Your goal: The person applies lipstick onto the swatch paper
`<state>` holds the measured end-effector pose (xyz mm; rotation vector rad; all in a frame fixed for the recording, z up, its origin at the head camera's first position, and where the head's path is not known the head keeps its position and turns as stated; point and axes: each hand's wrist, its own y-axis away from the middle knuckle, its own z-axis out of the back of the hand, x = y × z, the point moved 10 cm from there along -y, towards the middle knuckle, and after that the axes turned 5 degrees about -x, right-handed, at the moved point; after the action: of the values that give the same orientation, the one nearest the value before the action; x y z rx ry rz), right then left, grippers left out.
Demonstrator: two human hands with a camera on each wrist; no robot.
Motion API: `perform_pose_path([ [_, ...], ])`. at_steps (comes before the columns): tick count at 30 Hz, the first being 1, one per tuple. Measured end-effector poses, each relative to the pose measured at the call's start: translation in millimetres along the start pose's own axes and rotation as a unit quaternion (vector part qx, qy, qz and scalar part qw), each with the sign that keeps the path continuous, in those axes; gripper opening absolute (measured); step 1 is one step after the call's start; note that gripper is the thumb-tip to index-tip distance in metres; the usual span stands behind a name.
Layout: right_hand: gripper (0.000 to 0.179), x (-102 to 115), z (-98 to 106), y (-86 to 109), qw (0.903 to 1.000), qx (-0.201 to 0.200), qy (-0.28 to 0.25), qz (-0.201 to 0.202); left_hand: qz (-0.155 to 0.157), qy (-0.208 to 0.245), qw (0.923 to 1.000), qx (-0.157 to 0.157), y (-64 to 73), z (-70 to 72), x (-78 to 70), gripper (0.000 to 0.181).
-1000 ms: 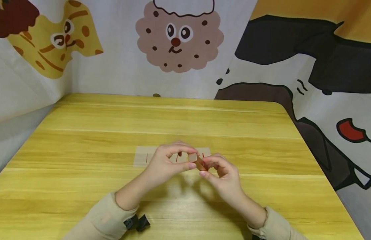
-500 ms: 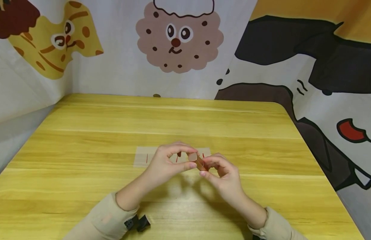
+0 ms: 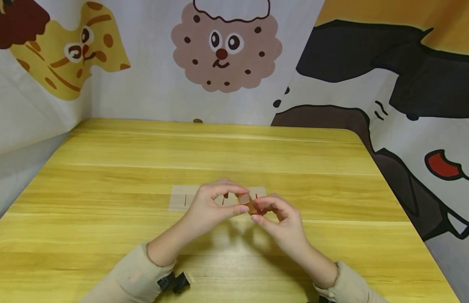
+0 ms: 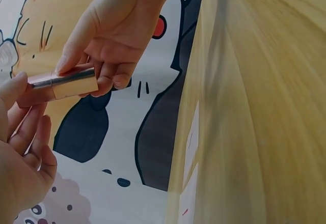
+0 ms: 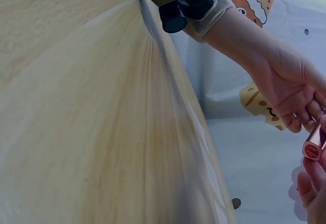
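Above the middle of the table, both hands hold a slim rose-gold lipstick tube [image 3: 243,199]. My left hand [image 3: 209,204] grips its pinkish end between thumb and fingers. The other end is pinched by my right hand [image 3: 283,219]. In the left wrist view, the lipstick tube [image 4: 76,83] lies nearly level, with a seam between its pinkish and shiny gold parts. Seen from the right wrist, the lipstick tube [image 5: 312,150] turns a dark red end face to the camera, beside the fingers of the right hand [image 5: 318,180].
A pale paper strip [image 3: 177,198] with thin red lines lies on the wooden table [image 3: 105,168], partly hidden behind the hands. A black wrist camera [image 3: 174,282] sits at the left sleeve. A curtain [image 3: 143,92] with cartoon prints hangs behind the table.
The right fingertips have shifted slightly, and a brighter gold part of the lipstick tube shows between the hands. The left hand stays almost still.
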<state>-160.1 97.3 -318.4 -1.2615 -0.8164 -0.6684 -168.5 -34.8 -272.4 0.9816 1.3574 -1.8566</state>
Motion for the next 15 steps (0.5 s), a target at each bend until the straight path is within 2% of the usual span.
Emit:
perform_pose_path([
  [6, 0.038, 17, -4, -4.8, 0.9987, 0.007, 0.033, 0.037, -0.045, -0.001, 0.9990, 0.004, 1.2, -3.1, -3.2, 0.026],
  [9, 0.038, 21, -4, -5.9, 0.9978, 0.006, 0.044, 0.049, -0.066, -0.005, 0.9978, 0.007, 3.0, -5.6, 3.8, 0.028],
  [15, 0.035, 20, -4, -6.7, 0.9975, 0.012, 0.051, 0.048, -0.060, -0.020, 0.9979, 0.006, 5.8, -7.7, 22.5, 0.031],
])
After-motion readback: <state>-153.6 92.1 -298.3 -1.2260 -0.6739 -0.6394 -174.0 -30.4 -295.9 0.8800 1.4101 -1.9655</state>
